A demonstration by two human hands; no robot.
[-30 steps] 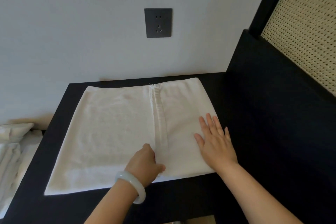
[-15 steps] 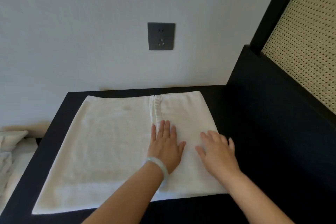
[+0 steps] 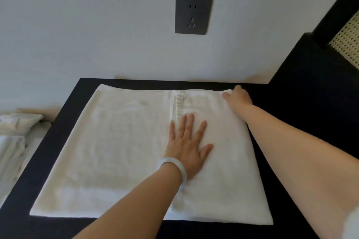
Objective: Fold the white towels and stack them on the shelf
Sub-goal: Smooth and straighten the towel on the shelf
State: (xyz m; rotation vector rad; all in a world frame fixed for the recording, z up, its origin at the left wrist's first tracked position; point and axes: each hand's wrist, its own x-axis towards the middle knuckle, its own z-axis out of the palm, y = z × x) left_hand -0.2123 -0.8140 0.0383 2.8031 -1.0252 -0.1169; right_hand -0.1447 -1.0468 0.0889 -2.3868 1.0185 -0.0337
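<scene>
Right hand (image 3: 238, 97) now at far towel (image 3: 116, 141) corner; left hand (image 3: 187, 147) flat

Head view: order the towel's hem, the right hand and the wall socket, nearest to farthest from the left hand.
1. Towel's hem: touching the left hand's fingers.
2. Right hand: at the towel's far right corner.
3. Wall socket: up on the wall behind.

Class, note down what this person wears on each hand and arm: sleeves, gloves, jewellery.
The left hand has a pale, milky, smooth round bangle on its wrist. The right hand wears nothing; no ring, watch or glove shows on either. Both arms are bare, without sleeves. A white patch at the lower right corner may be clothing, but it is too blurred to tell.
</scene>
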